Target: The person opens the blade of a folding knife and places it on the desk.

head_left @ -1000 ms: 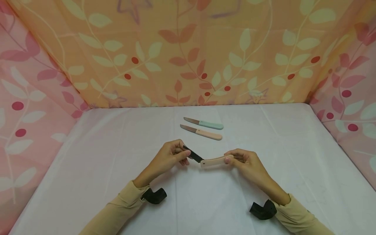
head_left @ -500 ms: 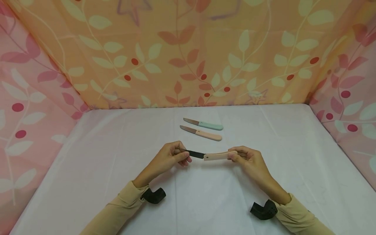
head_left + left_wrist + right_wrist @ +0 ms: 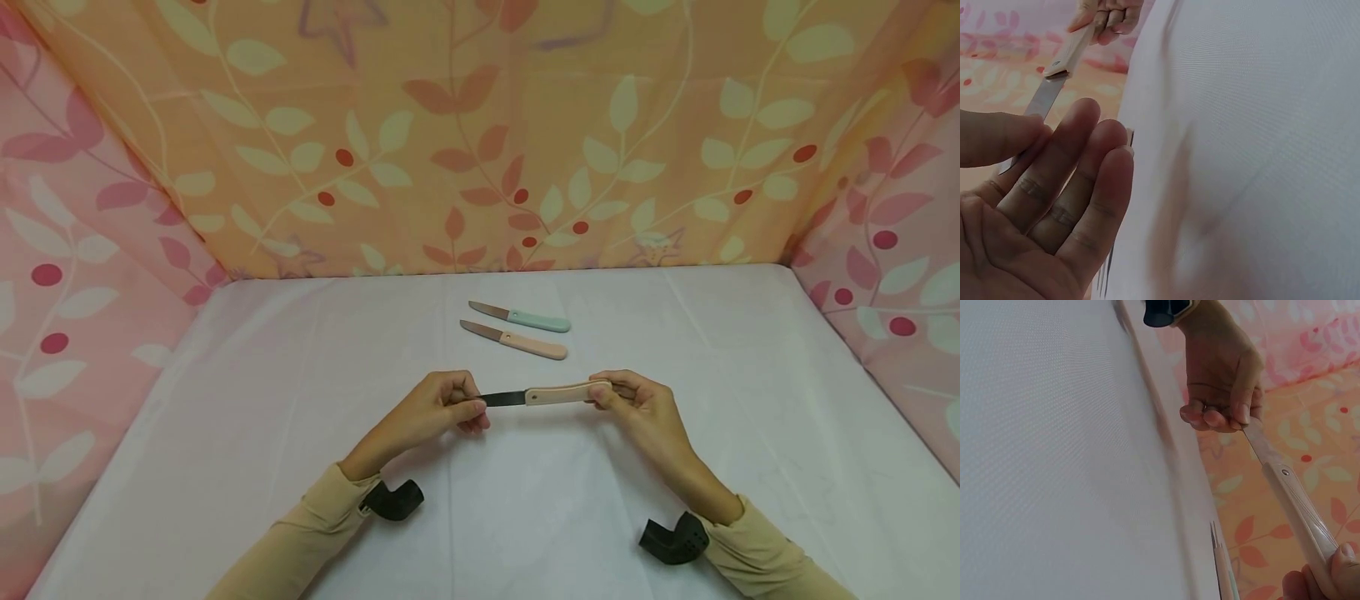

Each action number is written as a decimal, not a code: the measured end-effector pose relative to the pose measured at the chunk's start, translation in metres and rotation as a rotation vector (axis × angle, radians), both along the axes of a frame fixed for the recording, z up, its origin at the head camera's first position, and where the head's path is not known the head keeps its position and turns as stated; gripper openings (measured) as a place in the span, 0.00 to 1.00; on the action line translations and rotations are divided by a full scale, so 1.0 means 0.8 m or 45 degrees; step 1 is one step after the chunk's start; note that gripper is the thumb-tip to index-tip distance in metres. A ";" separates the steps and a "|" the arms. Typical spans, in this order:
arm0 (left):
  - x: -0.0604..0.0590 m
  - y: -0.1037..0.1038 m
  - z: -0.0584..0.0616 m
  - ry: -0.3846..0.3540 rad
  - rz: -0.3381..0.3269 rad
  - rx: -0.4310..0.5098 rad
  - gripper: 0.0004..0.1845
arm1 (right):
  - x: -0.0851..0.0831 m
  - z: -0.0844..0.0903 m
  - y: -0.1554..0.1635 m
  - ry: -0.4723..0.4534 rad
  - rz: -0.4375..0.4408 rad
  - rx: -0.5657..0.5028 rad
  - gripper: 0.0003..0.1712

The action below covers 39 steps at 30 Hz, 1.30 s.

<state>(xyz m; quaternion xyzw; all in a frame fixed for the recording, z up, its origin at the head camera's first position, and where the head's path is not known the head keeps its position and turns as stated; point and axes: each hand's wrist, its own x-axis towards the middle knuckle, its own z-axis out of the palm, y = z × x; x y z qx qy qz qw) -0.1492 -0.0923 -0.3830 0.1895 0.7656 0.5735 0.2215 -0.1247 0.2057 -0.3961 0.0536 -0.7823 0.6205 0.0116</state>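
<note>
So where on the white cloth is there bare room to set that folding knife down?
Bare cloth lies left of the left hand, right of the right hand, and near, between the sleeves. The tight spot is behind the held knife, where the green-handled knife and pink-handled knife lie.

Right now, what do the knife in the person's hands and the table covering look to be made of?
Knife: blade looks like metal, grey with a dull sheen; handle is probably smooth matte plastic, pale peach, with a small rivet. Table covering seems thin white cloth or plastic sheet, showing faint creases.
</note>
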 end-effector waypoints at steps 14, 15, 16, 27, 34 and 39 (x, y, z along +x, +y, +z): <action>-0.008 -0.009 -0.005 0.001 0.119 -0.073 0.12 | -0.001 -0.004 -0.002 -0.033 -0.017 -0.013 0.19; -0.009 -0.010 -0.005 0.007 0.130 -0.083 0.12 | -0.001 -0.004 -0.002 -0.042 -0.019 -0.002 0.19; -0.010 -0.011 -0.006 0.013 0.136 -0.093 0.12 | -0.002 -0.005 -0.002 -0.049 -0.022 0.016 0.19; -0.018 -0.016 -0.013 0.033 0.241 -0.162 0.12 | -0.001 -0.009 -0.006 -0.031 0.008 0.246 0.15; -0.024 -0.022 -0.012 0.035 0.291 -0.192 0.11 | -0.010 -0.012 -0.004 0.003 0.085 0.324 0.17; -0.033 -0.025 -0.012 0.083 0.322 -0.240 0.10 | -0.021 -0.013 -0.005 -0.040 0.121 0.366 0.19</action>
